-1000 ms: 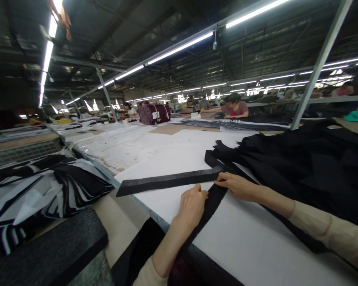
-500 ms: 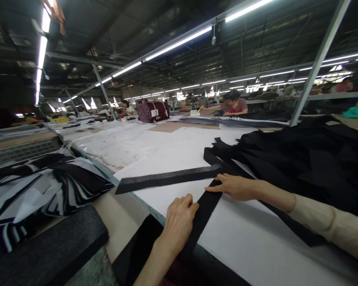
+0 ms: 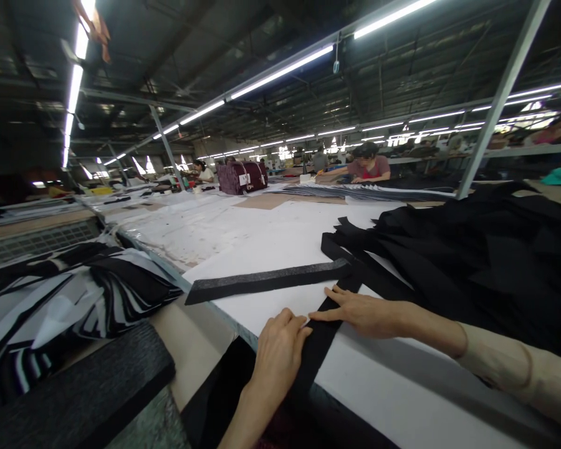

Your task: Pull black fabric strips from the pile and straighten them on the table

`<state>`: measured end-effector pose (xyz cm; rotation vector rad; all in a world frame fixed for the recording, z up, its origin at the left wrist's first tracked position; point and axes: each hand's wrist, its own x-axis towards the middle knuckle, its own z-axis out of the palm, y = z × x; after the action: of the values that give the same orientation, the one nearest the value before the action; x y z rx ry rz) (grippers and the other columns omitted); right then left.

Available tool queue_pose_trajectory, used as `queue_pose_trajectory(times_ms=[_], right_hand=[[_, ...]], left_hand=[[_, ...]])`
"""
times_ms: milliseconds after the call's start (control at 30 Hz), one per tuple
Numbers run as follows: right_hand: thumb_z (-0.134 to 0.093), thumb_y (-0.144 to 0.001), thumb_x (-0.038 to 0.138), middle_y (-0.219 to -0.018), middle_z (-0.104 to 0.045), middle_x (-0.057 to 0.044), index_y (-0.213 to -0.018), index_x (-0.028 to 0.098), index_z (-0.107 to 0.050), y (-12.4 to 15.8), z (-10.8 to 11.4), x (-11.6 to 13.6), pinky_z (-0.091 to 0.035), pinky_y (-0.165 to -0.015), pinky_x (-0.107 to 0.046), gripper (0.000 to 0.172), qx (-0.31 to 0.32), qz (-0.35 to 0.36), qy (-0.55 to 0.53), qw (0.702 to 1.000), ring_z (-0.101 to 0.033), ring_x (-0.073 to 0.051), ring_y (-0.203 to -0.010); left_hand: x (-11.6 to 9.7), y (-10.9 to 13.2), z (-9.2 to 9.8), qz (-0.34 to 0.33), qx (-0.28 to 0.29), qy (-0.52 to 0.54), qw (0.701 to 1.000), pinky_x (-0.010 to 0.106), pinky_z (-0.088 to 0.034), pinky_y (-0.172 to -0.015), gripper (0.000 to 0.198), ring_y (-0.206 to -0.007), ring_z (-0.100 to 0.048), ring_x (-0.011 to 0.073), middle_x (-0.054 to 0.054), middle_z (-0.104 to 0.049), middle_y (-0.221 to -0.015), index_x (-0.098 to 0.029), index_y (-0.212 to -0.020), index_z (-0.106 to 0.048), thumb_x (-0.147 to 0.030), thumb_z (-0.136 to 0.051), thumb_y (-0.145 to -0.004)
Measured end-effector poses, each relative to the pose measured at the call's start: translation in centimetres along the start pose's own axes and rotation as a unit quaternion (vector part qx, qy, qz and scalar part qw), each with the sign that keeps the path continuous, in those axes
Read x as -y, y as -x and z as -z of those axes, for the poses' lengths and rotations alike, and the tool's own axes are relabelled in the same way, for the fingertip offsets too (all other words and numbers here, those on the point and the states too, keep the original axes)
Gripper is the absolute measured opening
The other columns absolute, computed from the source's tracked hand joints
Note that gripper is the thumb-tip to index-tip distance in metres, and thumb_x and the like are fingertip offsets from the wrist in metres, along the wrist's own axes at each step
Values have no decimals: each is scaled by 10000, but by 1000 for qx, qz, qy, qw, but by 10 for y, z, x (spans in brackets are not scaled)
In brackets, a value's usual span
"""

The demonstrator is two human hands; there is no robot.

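A long black fabric strip (image 3: 318, 342) runs from the table's near edge toward a heap of black cut fabric (image 3: 472, 249). My left hand (image 3: 278, 352) rests on the strip's near end with its fingers curled against the strip's edge. My right hand (image 3: 358, 308) lies flat on the strip a little farther in, fingers stretched out and pointing left. A second strip, dark grey (image 3: 266, 280), lies flat across the white table (image 3: 402, 386) just beyond both hands.
Black-and-white striped fabric pieces (image 3: 75, 299) are stacked at the left, with a dark textured slab (image 3: 84, 399) in front. A maroon bundle (image 3: 242, 176) and layered sheets sit far back. A person in a red top (image 3: 368, 165) works at the far end. A metal post (image 3: 500, 100) rises at right.
Both hands have slid along the black strip toward the table's near edge. The grey strip has not moved.
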<state>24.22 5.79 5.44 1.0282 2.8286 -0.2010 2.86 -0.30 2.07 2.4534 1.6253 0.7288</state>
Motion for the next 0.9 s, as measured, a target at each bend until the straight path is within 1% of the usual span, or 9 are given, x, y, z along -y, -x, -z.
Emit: queue_pose_trajectory(times_ms=[67, 133, 233, 333, 433, 600, 700, 800, 900], right_hand=[[-351, -664, -143, -1448, -267, -103, -1356, 399, -305, 4, -4, -11, -346, -966, -538, 880, -3, -26, -11, 1000, -278, -351, -1271], [-349, -652, -144, -1454, -255, -88, -1354, 413, -297, 9, -7, -24, -349, -953, -561, 898, -6, -47, -4, 999, -260, -363, -1274], [-355, -630, -133, -1463, -238, -53, -1327, 406, -365, 12, -9, -33, -266, -979, -613, 881, -57, -57, 51, 995, -203, -355, -1300], [-341, -638, -113, -1435, -309, -55, -1305, 318, -444, 12, -11, -32, -276, -1033, -507, 800, -103, -35, 76, 991, -260, -273, -1306], [-315, -652, -100, -1383, -396, -86, -1332, 224, -424, 10, -11, -28, -358, -1014, -353, 760, -91, -9, 23, 996, -397, -202, -1241], [-339, -663, -105, -1394, -368, -108, -1352, 298, -373, 6, -4, -18, -406, -958, -391, 799, -27, -13, -1, 1000, -440, -258, -1204], [-349, -696, -108, -1343, -417, -142, -1350, 328, -360, 1, -3, -7, -437, -911, -416, 785, -23, -1, 8, 1000, -470, -289, -1172], [-359, -690, -125, -1351, -409, -140, -1356, 365, -323, -2, -6, -1, -411, -925, -475, 827, -18, 3, 3, 1000, -410, -327, -1213], [-363, -662, -139, -1435, -292, -116, -1362, 382, -298, -2, -11, -1, -351, -968, -518, 875, -13, -10, -7, 1000, -273, -352, -1276]], left_hand=[[1, 7, 2, 37, -4, 49, 998, 292, -422, -753, 197, -828, -555, 174, 10, -595, -847, -240, -1005, -627, -238, -477, -879], [0, 9, 2, 51, -5, 56, 997, 301, -415, -760, 189, -840, -551, 182, 8, -594, -826, -243, -979, -642, -223, -491, -866], [-4, 3, 0, 48, -10, 37, 998, 294, -405, -741, 202, -825, -546, 180, 14, -582, -808, -232, -955, -658, -185, -487, -858], [-5, -3, -4, 32, -16, 21, 999, 279, -391, -701, 234, -782, -538, 162, 10, -569, -786, -250, -972, -664, -160, -480, -859], [-2, -3, -6, 8, -32, -2, 999, 276, -365, -671, 272, -734, -518, 145, 2, -553, -752, -283, -961, -672, -149, -452, -875], [3, 0, -6, -42, -49, -58, 996, 294, -336, -655, 288, -709, -489, 147, 10, -536, -738, -276, -927, -674, -152, -416, -893], [5, 1, -4, -58, -46, -67, 995, 306, -344, -669, 282, -702, -486, 155, 14, -539, -748, -269, -935, -668, -161, -411, -897], [10, 9, 2, -20, -33, 15, 999, 300, -381, -703, 230, -754, -518, 164, 20, -566, -796, -240, -998, -644, -186, -451, -885], [19, 23, 10, 37, -22, 118, 992, 271, -410, -711, 203, -791, -543, 158, 18, -578, -806, -218, -983, -644, -197, -473, -876]])
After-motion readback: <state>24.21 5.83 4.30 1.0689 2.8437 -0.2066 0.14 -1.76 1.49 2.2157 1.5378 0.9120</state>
